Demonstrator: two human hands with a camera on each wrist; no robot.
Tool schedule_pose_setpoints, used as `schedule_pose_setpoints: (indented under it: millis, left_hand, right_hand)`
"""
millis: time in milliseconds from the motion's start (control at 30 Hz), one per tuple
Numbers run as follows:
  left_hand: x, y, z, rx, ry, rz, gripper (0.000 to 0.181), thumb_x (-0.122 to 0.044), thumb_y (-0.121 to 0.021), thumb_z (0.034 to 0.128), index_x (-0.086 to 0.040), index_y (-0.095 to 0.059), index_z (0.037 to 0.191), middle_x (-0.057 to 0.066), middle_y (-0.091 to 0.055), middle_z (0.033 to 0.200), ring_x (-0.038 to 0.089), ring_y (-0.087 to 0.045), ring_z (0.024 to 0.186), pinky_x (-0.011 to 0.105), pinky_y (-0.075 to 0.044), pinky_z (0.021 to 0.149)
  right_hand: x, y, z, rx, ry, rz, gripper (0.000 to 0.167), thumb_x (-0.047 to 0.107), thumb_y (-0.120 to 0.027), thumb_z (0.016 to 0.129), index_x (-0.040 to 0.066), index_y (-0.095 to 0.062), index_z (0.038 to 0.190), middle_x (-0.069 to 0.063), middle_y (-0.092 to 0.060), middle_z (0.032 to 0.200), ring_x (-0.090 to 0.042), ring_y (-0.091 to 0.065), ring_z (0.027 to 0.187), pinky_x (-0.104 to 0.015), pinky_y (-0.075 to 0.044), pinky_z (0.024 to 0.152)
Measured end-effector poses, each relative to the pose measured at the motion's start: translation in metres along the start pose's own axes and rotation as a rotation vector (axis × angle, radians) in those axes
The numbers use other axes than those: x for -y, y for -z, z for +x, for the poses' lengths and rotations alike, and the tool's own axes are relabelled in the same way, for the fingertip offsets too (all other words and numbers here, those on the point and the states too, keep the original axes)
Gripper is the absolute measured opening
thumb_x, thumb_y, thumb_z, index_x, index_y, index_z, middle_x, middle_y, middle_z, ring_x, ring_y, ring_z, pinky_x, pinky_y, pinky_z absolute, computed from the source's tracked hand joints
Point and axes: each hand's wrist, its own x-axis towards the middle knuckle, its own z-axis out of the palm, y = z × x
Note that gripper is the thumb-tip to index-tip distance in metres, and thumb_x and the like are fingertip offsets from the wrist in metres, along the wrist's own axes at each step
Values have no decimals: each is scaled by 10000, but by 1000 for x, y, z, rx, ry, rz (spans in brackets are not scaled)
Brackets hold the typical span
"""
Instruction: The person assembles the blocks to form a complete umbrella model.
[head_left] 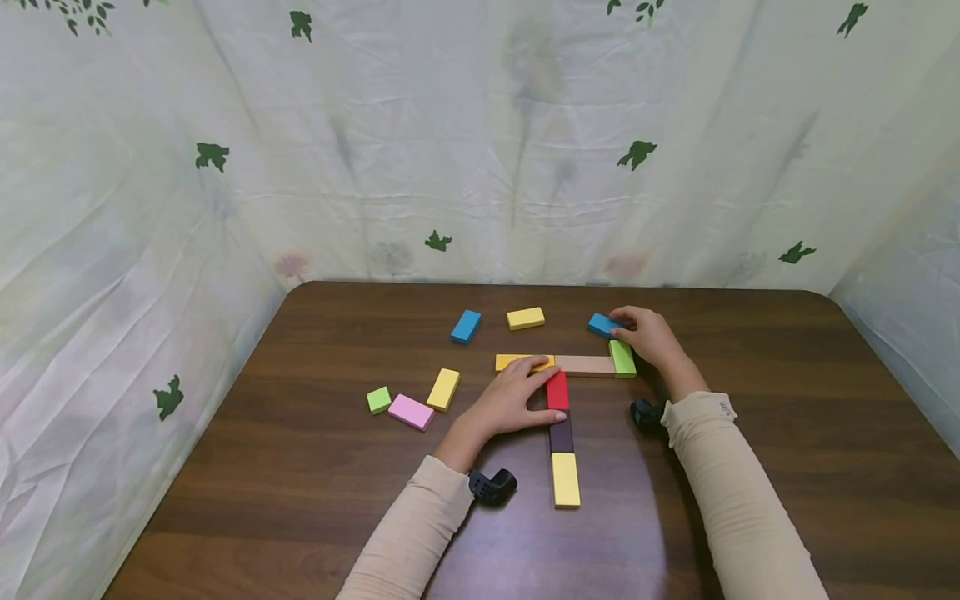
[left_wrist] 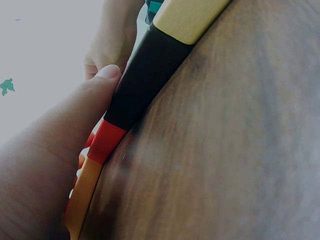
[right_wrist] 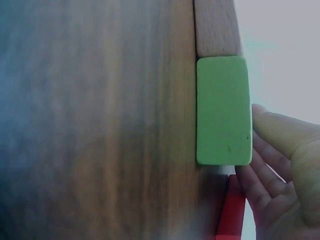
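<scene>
Above the near-right end of a blue block [head_left: 602,325], the fingers and thumb of my right hand [head_left: 654,340] pinch it. A light green block [head_left: 623,360] stands just in front of that hand, touching a plain wood block [head_left: 585,366]. My left hand [head_left: 506,400] lies over the row with fairly straight fingers. Its fingertips touch the orange-yellow block [head_left: 512,359] and the red block [head_left: 557,392]; its thumb [left_wrist: 107,72] rests by the dark purple block [head_left: 561,435]. A yellow block [head_left: 566,481] ends the row nearest me.
On the brown table [head_left: 300,483] lie another blue block [head_left: 466,327], a yellow block [head_left: 525,318], a second yellow block [head_left: 443,390], a pink block [head_left: 411,412] and a small green block [head_left: 378,400]. A red piece [right_wrist: 231,210] shows past the green block. A pale curtain [head_left: 450,150] hangs behind.
</scene>
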Motion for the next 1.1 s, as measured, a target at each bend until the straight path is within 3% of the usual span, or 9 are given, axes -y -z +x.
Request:
schedule_pose_setpoints:
  millis: [900,1100]
  left_hand:
    - [-1,1,-1,-11,-14,1,759,-628,-536,769,-227,-361,1389,11,-310,1393,188,-242,1275,361,-252,1011]
    - [0,1,-1,-7,-9,2,760,-627,-537,768,-228,-358,1391,11,-310,1395,184,-240,1275,358,-249,1012]
  right_hand:
    - [-3,-3,-3,-3,22,-6,350,138,-550,902,6,-519,1225,-200,-495,1199,-347,-472,1056,-457,-407,840]
    - [-3,-1,-5,-22,26,51,376,146,-548,904,11,-490,1251,-200,-486,1227,-361,-457,1092,-471,-398,861]
